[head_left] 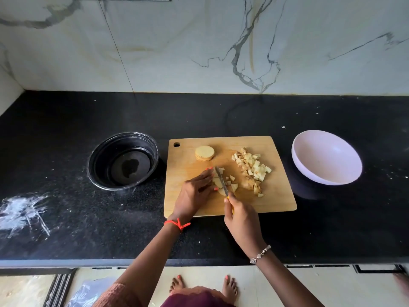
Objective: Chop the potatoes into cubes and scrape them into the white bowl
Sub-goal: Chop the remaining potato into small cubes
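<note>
Obs: left hand [195, 191] clamps potato slices [218, 182] mid-frame, fingertips [209, 170] right beside knife [221, 181] blade; right hand [241, 218] wrapped round handle. Risk: slices slip, blade nicks fingertips.

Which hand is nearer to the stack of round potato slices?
Left. The left hand, steadying a potato piece, is just in front of the stack of potato slices; the right hand, gripping the knife, is farther off, nearer the person.

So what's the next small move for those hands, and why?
Probably press the knife down through the potato slices that the left hand holds on the cutting board: the blade lies across them. The right hand grips the handle; a stack of rounds waits, and the white bowl is empty.
</note>
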